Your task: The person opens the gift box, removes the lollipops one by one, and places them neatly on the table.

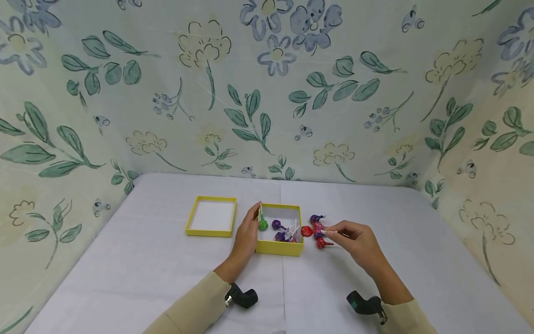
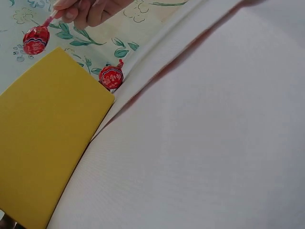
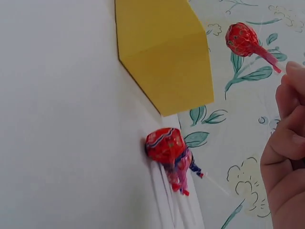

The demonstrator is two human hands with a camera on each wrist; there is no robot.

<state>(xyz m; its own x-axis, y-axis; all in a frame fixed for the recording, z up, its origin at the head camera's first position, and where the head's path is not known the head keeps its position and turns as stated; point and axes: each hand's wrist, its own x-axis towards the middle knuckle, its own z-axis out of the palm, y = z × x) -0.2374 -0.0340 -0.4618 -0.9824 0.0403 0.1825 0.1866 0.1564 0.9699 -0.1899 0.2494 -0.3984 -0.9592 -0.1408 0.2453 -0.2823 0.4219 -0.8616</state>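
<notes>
My right hand pinches the white stick of a red-wrapped lollipop, raised beside the right wall of a yellow box. In the right wrist view that lollipop points away from the fingertips. My left hand rests along the box's left wall, its fingers reaching toward the far corner. Inside the box lie a green lollipop, a purple one and several more bunched at the front right. On the table right of the box, another red lollipop lies among several pink and purple ones.
A shallow yellow-rimmed lid with a white inside lies left of the box. White cloth covers the table, and a floral-print curtain stands behind and along both sides.
</notes>
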